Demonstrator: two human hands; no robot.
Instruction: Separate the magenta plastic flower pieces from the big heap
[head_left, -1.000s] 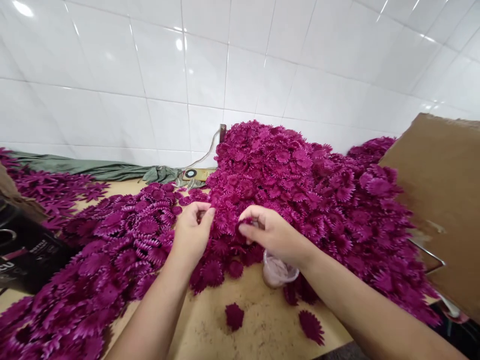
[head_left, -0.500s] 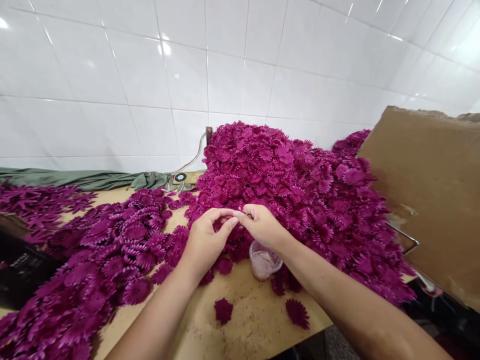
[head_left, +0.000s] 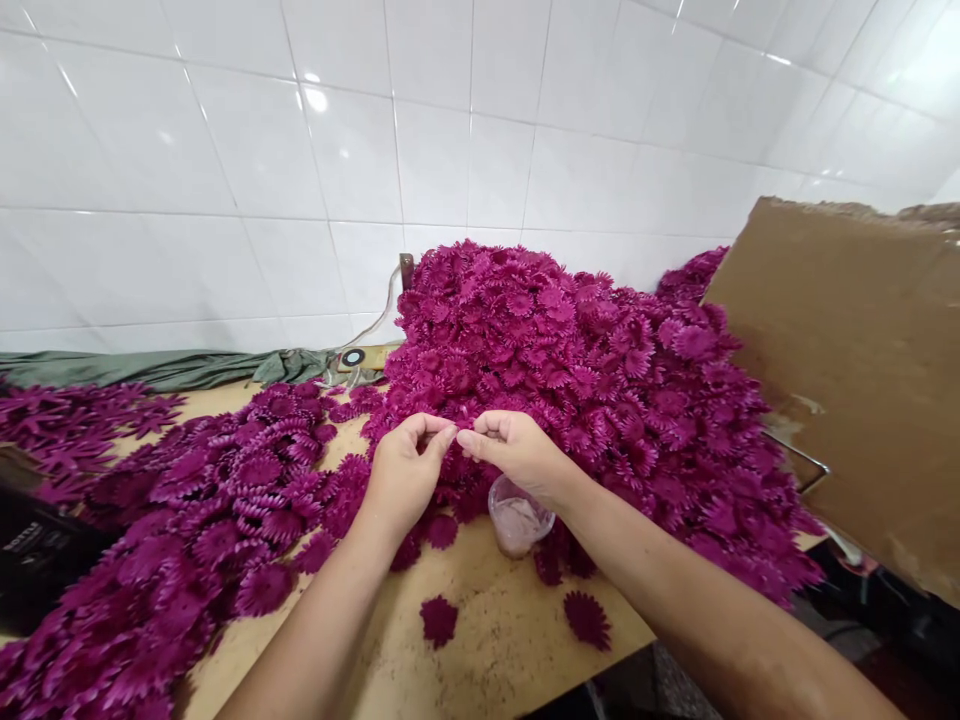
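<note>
White tiled wall [head_left: 450, 120] behind a wooden table [head_left: 502, 650] covered with magenta fabric flowers
A tall heap of flowers [head_left: 585, 360] fills the centre and right of the frame, and a flatter spread of flowers [head_left: 202, 520] lies at lower left. The left hand [head_left: 405, 478] and right hand [head_left: 519, 455] meet at the centre, at the heap's near edge. Each pinches thumb against forefinger, the two pinches almost touching; what they grip is too small to tell. A clear plastic cup [head_left: 517, 520] stands on the table just under the right hand. Two loose flowers [head_left: 439, 620] lie at lower centre, a cardboard sheet [head_left: 847, 370] at right, a green cloth [head_left: 150, 366] at left
</note>
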